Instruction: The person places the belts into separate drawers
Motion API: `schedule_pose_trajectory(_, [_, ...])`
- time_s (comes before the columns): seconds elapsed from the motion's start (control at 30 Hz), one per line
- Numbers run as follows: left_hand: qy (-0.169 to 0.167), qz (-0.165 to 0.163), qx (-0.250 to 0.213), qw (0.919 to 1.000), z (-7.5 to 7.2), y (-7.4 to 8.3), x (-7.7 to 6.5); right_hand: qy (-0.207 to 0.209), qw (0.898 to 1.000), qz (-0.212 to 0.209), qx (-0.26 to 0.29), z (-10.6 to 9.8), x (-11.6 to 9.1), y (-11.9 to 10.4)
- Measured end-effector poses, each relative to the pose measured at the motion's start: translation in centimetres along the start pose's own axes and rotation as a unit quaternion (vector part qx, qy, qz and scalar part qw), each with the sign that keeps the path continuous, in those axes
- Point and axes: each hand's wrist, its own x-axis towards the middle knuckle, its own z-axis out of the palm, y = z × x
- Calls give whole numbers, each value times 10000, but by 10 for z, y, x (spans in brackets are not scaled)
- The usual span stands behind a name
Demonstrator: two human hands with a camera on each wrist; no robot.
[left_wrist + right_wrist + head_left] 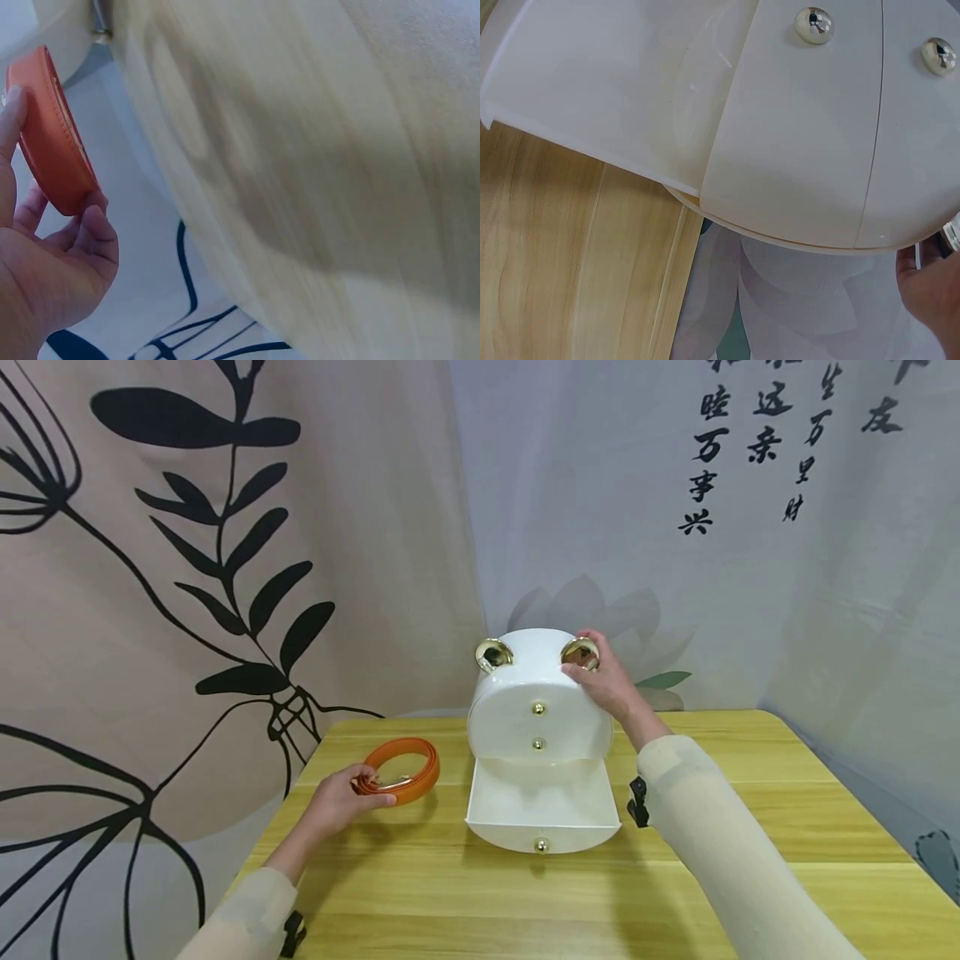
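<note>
A coiled orange belt (420, 785) with stitched edges and a gold metal part is pinched by my left hand (341, 802), held over the left side of the table. In the left wrist view the coil (56, 142) sits between thumb and fingers. A white drawer box (517, 722) with two round gold ears stands at the table's middle. Its bottom drawer (543, 793) is pulled out and the white inside shows. My right hand (611, 681) grips the right gold ear (580, 653), thumb in front and fingers behind it. In the right wrist view that hand (934, 289) is partly cut off.
The wooden table (750, 810) has a back edge close to a hanging cloth (390, 527) printed with dark plants and writing. The left gold ear (493, 654) and small gold knobs (538, 708) stick out from the box.
</note>
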Motion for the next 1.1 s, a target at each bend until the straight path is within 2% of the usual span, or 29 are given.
schedule_pose_trajectory(0.57, [-446,379,-200,9981,-10,39,-15,-7,10000,48,-25,-2,0,2])
schedule_pose_trajectory(0.9, [-734,640,-242,9950,1,61,-20,-17,10000,20,12,-2,0,2])
schedule_pose_trajectory(1.1, [-837,831,-202,9928,7,71,-22,35,9998,-171,11,-1,0,2])
